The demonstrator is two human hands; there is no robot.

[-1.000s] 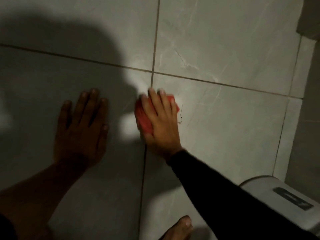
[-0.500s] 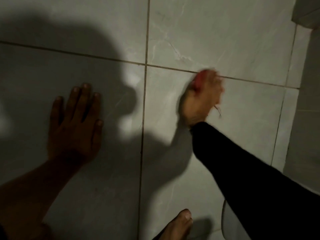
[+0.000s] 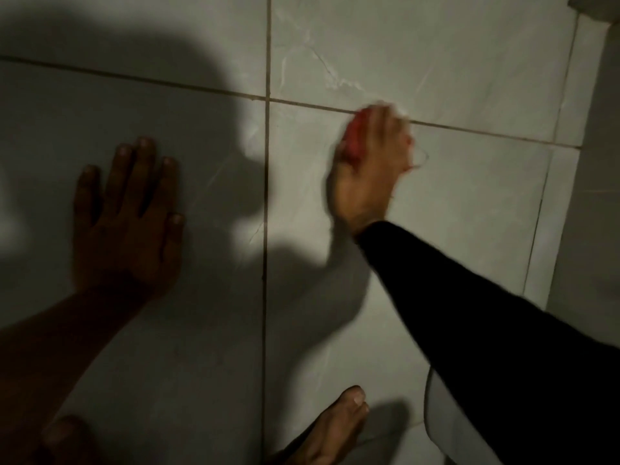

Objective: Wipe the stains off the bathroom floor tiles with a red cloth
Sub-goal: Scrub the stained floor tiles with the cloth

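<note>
- One red cloth (image 3: 353, 137) lies under the right hand (image 3: 372, 166) on the floor tiles (image 3: 469, 203); only a small red part shows at the left edge of the fingers, near the horizontal grout line (image 3: 469, 130).
- The cloth sits on the tile to the right of the vertical grout line (image 3: 266, 196), just below the crossing of the two lines and to its right.
- A thin loose thread (image 3: 423, 157) hangs out at the right side of this hand, on the tile.
- The right hand is flat on top of the cloth, fingers together and pointing away from the person; it is blurred, so I cannot tell whether the fingers curl around the cloth or only press on it.
- A black sleeve (image 3: 469, 313) covers the right arm up to the wrist.
- The left hand (image 3: 127, 213) is well apart from the cloth, on the tile to the left of the vertical line; it is spread flat, palm down, fingers a little apart, and holds nothing.
- The left forearm is bare and lies in a large dark shadow (image 3: 151, 95) that covers most of the left tiles.
- One bare foot (image 3: 335, 427) stands at the bottom edge, close to the vertical grout line.
- A pale rounded object (image 3: 436, 421) shows at the bottom right, partly hidden by the sleeve; I cannot tell what it is.
</note>
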